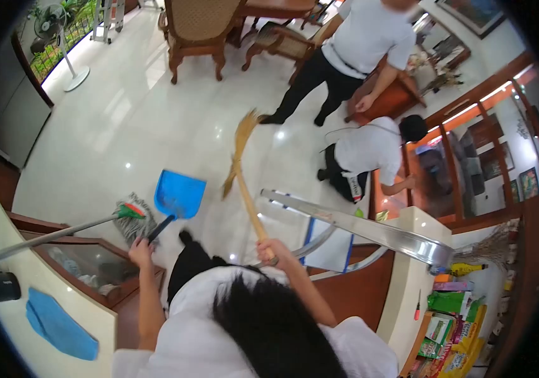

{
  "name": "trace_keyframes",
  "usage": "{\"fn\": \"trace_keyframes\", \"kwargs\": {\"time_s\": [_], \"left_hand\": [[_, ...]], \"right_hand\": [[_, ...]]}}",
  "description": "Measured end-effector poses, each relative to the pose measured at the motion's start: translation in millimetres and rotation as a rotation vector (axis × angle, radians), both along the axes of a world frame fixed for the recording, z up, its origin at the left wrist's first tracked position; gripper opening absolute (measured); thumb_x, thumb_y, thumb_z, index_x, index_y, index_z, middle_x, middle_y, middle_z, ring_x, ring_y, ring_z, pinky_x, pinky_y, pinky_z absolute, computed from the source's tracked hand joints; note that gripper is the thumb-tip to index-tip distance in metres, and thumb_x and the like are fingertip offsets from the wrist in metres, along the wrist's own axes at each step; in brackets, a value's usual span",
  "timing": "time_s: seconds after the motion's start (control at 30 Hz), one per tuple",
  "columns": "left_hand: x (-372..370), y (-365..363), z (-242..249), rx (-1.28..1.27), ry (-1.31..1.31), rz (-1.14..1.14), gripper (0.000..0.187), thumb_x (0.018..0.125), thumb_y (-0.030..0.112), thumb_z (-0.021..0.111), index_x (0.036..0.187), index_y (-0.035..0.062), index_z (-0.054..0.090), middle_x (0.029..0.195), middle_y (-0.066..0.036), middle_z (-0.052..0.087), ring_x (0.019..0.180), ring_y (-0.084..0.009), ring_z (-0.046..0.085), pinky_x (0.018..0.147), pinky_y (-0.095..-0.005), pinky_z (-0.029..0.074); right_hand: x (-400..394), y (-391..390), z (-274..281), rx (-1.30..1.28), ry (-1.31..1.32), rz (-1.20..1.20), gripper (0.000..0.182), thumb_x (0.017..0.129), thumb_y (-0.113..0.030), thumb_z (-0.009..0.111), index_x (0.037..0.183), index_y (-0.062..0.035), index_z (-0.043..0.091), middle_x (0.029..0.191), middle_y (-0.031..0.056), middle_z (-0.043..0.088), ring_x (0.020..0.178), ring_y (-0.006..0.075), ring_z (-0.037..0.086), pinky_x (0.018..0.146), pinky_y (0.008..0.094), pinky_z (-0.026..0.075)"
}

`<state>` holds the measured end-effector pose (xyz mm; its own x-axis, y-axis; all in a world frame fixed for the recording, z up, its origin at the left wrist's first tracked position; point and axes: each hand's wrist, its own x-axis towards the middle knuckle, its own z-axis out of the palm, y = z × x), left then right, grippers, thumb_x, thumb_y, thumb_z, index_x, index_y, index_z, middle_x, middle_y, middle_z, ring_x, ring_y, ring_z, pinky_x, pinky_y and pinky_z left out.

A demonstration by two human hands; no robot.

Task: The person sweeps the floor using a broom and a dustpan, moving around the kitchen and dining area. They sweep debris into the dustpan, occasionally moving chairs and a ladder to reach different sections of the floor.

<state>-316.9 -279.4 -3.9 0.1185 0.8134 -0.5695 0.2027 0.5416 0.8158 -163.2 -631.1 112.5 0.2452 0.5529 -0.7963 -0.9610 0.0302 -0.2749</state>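
Observation:
My left hand [141, 252] is closed round the dark handle of a blue dustpan [180, 194], whose pan lies at the floor with some dark debris in it. A grey string mop [134, 222] rests just left of the dustpan. In my right hand [275, 253] is the wooden handle of a broom [249, 200]. Its straw bristles spread out on the floor ahead, to the right of the dustpan and apart from it.
A metal ladder [370, 230] stands close on the right. Ahead, one person [370, 38] stands and another [370, 151] crouches at a glass cabinet. Chairs [203, 28] and a fan [75, 79] are farther off. Counters [102, 302] flank me, one holding a blue cloth [61, 324].

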Motion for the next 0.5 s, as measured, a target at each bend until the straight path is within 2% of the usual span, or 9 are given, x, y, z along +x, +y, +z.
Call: {"fn": "trace_keyframes", "kwargs": {"time_s": [0.07, 0.1, 0.13, 0.17, 0.23, 0.27, 0.37, 0.43, 0.5], "left_hand": [[23.8, 27.3, -13.9, 0.03, -0.101, -0.046, 0.035, 0.067, 0.002, 0.055, 0.102, -0.0027, 0.053, 0.066, -0.01, 0.054, 0.05, -0.0159, 0.05, 0.045, -0.0247, 0.045], [39.2, 42.0, -18.4, 0.129, 0.035, -0.11, 0.034, 0.068, 0.003, 0.055, 0.101, -0.0031, 0.053, 0.065, -0.01, 0.053, 0.05, -0.0151, 0.05, 0.046, -0.0242, 0.045], [56.9, 50.1, -6.4, 0.092, 0.009, -0.098, 0.035, 0.069, 0.003, 0.055, 0.104, -0.0024, 0.052, 0.069, -0.01, 0.054, 0.053, -0.0147, 0.052, 0.048, -0.0239, 0.046], [75.0, 61.6, 2.8, 0.059, -0.031, -0.086, 0.037, 0.07, 0.004, 0.056, 0.106, -0.0017, 0.05, 0.073, -0.01, 0.055, 0.057, -0.0143, 0.054, 0.05, -0.0236, 0.047], [98.2, 97.4, -13.8, 0.072, 0.052, -0.124, 0.036, 0.07, 0.004, 0.056, 0.105, -0.0029, 0.05, 0.073, -0.01, 0.055, 0.056, -0.0141, 0.054, 0.049, -0.0226, 0.047], [114.5, 113.3, -19.2, 0.079, 0.094, -0.145, 0.036, 0.07, 0.003, 0.056, 0.104, -0.004, 0.05, 0.072, -0.01, 0.055, 0.054, -0.0139, 0.054, 0.047, -0.0217, 0.047], [145.7, 157.3, -19.5, 0.116, 0.081, -0.287, 0.032, 0.069, 0.003, 0.056, 0.099, -0.0067, 0.052, 0.071, -0.01, 0.056, 0.052, -0.0141, 0.054, 0.046, -0.021, 0.047], [176.1, 179.5, -6.6, 0.106, 0.133, -0.31, 0.031, 0.068, 0.002, 0.055, 0.097, -0.0087, 0.052, 0.071, -0.01, 0.056, 0.054, -0.0147, 0.055, 0.046, -0.0219, 0.048], [200.4, 197.3, -5.1, 0.164, 0.133, -0.371, 0.031, 0.067, 0.0, 0.053, 0.096, -0.0114, 0.051, 0.064, -0.008, 0.055, 0.05, -0.0112, 0.051, 0.04, -0.0208, 0.041]], "right_hand": [[17.0, 7.6, -6.7, -0.123, -0.029, -0.022, 0.023, 0.066, -0.003, 0.048, 0.087, -0.0074, 0.041, 0.054, -0.0012, 0.038, 0.039, 0.0082, 0.035, 0.031, 0.0205, 0.029], [23.9, 14.9, -2.7, -0.168, -0.034, -0.042, 0.023, 0.066, -0.003, 0.048, 0.088, -0.0074, 0.041, 0.054, -0.0015, 0.037, 0.038, 0.0077, 0.035, 0.031, 0.0198, 0.028], [31.9, 15.5, -8.0, -0.15, 0.003, -0.038, 0.025, 0.067, -0.003, 0.048, 0.09, -0.0071, 0.041, 0.054, -0.0012, 0.037, 0.038, 0.0078, 0.036, 0.031, 0.0196, 0.026], [35.8, 20.7, -1.5, -0.165, 0.033, -0.075, 0.026, 0.067, -0.003, 0.047, 0.092, -0.0059, 0.04, 0.054, -0.0008, 0.037, 0.039, 0.0076, 0.036, 0.031, 0.0197, 0.025], [33.9, 19.1, -4.9, -0.351, -0.135, -0.036, 0.029, 0.067, -0.003, 0.047, 0.096, 0.0013, 0.042, 0.052, 0.0012, 0.042, 0.038, 0.01, 0.041, 0.031, 0.0211, 0.029], [34.2, 18.7, 0.2, -0.437, -0.102, -0.045, 0.035, 0.066, -0.003, 0.048, 0.1, 0.0018, 0.041, 0.052, 0.0021, 0.042, 0.038, 0.0114, 0.042, 0.03, 0.0211, 0.028], [35.4, 20.5, 28.3, -0.519, 0.018, -0.079, 0.03, 0.066, -0.003, 0.047, 0.096, -0.0005, 0.043, 0.051, 0.0015, 0.04, 0.037, 0.0112, 0.04, 0.03, 0.0218, 0.027], [43.8, 25.7, 33.7, -0.443, 0.188, -0.174, 0.023, 0.067, -0.003, 0.046, 0.09, -0.0026, 0.043, 0.051, 0.0011, 0.039, 0.036, 0.0109, 0.038, 0.03, 0.0219, 0.027], [52.0, 33.1, 13.4, -0.416, 0.294, -0.255, 0.017, 0.068, -0.004, 0.047, 0.084, -0.0045, 0.043, 0.049, 0.0013, 0.038, 0.035, 0.0112, 0.036, 0.029, 0.023, 0.027]]}}
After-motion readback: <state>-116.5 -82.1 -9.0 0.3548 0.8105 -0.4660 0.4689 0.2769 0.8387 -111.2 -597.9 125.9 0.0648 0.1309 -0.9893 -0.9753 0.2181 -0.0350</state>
